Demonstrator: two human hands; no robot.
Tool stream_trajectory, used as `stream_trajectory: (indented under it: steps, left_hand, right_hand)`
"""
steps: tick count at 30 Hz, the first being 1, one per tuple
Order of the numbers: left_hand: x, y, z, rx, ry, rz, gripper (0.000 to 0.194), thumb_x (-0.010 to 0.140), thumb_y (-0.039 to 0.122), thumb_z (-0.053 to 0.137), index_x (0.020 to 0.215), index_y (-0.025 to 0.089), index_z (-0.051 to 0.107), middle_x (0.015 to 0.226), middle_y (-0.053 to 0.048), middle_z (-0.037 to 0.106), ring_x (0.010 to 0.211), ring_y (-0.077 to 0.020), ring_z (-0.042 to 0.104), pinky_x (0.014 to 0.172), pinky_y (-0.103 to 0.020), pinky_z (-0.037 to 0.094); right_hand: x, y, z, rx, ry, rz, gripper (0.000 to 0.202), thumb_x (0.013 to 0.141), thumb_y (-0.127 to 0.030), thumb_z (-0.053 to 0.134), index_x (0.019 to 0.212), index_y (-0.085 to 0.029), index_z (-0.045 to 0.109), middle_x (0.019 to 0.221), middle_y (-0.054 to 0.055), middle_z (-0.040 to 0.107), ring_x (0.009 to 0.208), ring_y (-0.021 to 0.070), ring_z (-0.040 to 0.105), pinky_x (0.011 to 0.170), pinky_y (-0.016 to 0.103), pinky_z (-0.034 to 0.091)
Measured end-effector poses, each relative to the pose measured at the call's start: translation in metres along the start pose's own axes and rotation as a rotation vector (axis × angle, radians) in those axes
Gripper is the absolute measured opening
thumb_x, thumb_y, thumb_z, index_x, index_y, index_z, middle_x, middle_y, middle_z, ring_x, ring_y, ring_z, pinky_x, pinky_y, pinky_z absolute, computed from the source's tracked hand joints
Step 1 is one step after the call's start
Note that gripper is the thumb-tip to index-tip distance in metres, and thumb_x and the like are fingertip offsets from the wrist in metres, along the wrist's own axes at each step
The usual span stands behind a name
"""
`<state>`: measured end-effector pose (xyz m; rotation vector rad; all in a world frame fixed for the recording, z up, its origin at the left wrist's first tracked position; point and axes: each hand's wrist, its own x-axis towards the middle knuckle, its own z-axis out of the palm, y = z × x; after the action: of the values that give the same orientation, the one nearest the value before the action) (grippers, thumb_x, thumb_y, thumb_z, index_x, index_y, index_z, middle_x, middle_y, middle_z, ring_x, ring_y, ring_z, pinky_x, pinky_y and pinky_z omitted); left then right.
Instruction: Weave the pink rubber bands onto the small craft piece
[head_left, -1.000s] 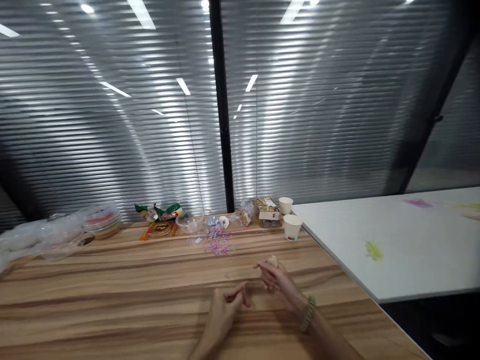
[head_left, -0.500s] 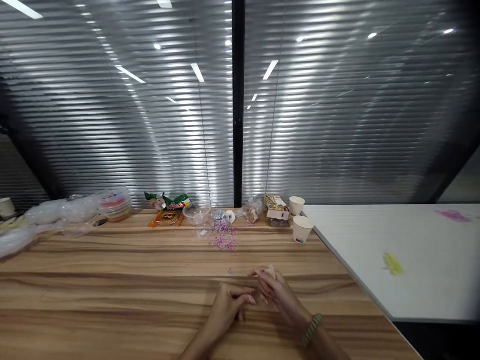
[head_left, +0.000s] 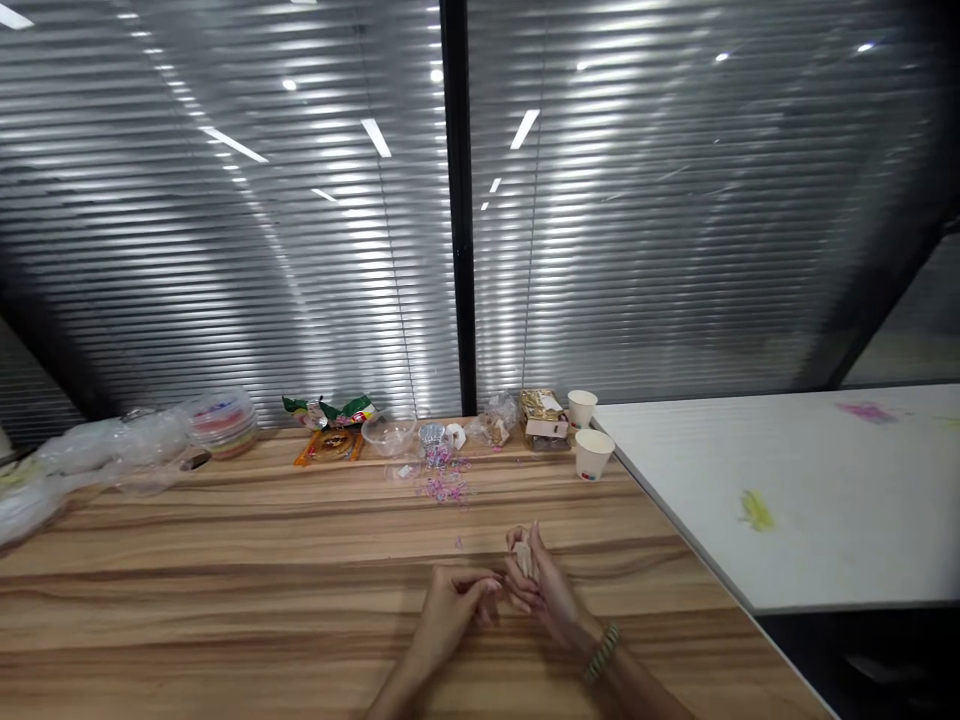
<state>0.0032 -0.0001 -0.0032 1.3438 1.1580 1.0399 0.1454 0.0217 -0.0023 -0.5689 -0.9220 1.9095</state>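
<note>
My right hand [head_left: 546, 588], with a beaded bracelet [head_left: 602, 653] at the wrist, is curled around a small cream-coloured lump [head_left: 525, 558] whose kind I cannot make out. The palm is turned partly upward. Just beside it, my left hand [head_left: 452, 605] is closed in a pinch, fingertips close to the right fingers. Anything between those fingertips is too small to name. Both hands are over the wooden table [head_left: 225, 600]. Beyond them lies a scatter of small pink and purple pieces [head_left: 444, 488], with one or two stray bits nearer the hands.
Along the table's back stand two paper cups [head_left: 594, 456], a gold-topped box [head_left: 544, 420], a clear bowl [head_left: 389, 434], a silver-lidded jar [head_left: 433, 436] and snack packets [head_left: 330, 415]. Stacked lidded tubs [head_left: 222, 422] and plastic bags [head_left: 112, 440] are left. A white table [head_left: 697, 480] adjoins right.
My right hand has turned palm-up, its fingers curling around the cream lump. The left hand stays pinched at nearly the same spot. The whole view has shifted and tilted slightly.
</note>
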Motion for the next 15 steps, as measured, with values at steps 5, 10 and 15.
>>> stream_trajectory:
  steps: [5, 10, 15]
  left_hand:
    - [0.002, -0.001, -0.001, -0.077, 0.134, -0.021, 0.049, 0.064, 0.052, 0.062, 0.086, 0.009, 0.069, 0.067, -0.009, 0.068, 0.042, -0.0118, 0.052, 0.045, -0.024, 0.044]
    - [0.004, -0.001, -0.006, -0.136, 0.291, 0.011, 0.056, 0.067, 0.048, 0.062, 0.111, 0.014, 0.059, 0.106, -0.015, 0.062, 0.047, -0.0092, 0.053, 0.055, -0.026, 0.049]
    - [0.004, -0.002, -0.003, -0.138, 0.202, 0.005, 0.053, 0.065, 0.046, 0.065, 0.107, 0.014, 0.061, 0.107, -0.015, 0.061, 0.048, -0.01, 0.053, 0.054, -0.026, 0.049]
  right_hand:
    - [-0.001, -0.002, 0.003, -0.063, 0.052, -0.003, 0.043, 0.072, -0.063, 0.049, 0.077, -0.021, 0.042, 0.04, -0.012, 0.023, 0.034, 0.0037, 0.009, 0.034, 0.018, 0.013]
    - [0.0, 0.006, -0.001, -0.189, 0.083, 0.024, 0.041, 0.073, -0.059, 0.051, 0.078, -0.019, 0.048, 0.047, -0.01, 0.026, 0.038, 0.0038, 0.015, 0.037, 0.019, 0.014]
    - [0.003, 0.015, -0.005, -0.263, 0.159, 0.001, 0.044, 0.073, -0.061, 0.05, 0.084, -0.019, 0.05, 0.054, -0.008, 0.031, 0.041, 0.0039, 0.019, 0.038, 0.018, 0.016]
